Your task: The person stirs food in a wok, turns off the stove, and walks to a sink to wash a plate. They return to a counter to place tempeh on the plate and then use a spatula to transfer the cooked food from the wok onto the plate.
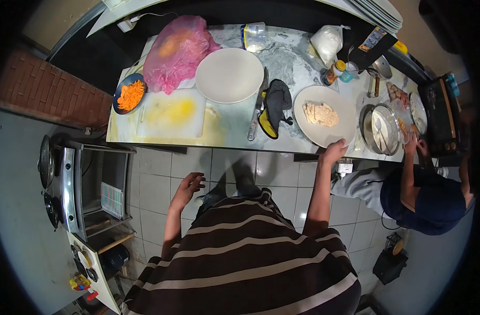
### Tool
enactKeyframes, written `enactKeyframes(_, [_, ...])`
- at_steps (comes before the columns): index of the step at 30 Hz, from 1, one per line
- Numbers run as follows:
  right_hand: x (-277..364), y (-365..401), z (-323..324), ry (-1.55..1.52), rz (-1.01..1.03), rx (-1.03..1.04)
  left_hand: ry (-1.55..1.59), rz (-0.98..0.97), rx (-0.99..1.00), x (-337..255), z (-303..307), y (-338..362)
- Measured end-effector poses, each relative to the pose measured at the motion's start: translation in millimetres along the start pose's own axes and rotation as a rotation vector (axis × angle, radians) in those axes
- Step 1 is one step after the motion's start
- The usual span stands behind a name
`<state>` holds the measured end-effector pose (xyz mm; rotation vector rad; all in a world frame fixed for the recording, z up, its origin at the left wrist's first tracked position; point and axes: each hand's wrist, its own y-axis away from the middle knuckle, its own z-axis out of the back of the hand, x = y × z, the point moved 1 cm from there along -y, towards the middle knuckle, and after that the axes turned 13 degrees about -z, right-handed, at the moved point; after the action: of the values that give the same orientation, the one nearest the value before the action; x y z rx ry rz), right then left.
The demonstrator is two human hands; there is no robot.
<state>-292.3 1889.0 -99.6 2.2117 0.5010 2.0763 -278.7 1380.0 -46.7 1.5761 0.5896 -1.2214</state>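
Note:
My right hand (334,151) grips the near rim of a white plate (312,134) at the counter's front edge, its thumb or fingertip over the rim. On that plate lies a flat mound of pale beige food (320,114), whose kind I cannot make out. My left hand (187,188) hangs in the air before the counter, empty, with its fingers apart and slightly bent. Left of the plate are a black and yellow oven mitt (275,105) and a knife (258,107). A larger, bare white plate (229,76) sits farther left.
A stained white cutting board (172,115), a bowl of shredded orange food (130,97) and a pink plastic bag (179,52) occupy the counter's left. Right of my plate stand a glass bowl (385,130) and a jar (334,72). A co-worker (426,202) works at the far right.

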Motion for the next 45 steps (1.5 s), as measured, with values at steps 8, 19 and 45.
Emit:
enactKeyframes(8, [14, 30, 30, -0.08, -0.03, 0.203, 0.032, -0.006, -0.011, -1, 0, 1])
enactKeyframes(19, [81, 176, -7, 0.029, -0.297, 0.603, 0.202, -0.176, -0.041, -54, -7, 7])
enactKeyframes(45, [-48, 709, -35, 0.854, -0.895, 2.246, 0.88, -0.636, -1.653, 80, 157, 459])
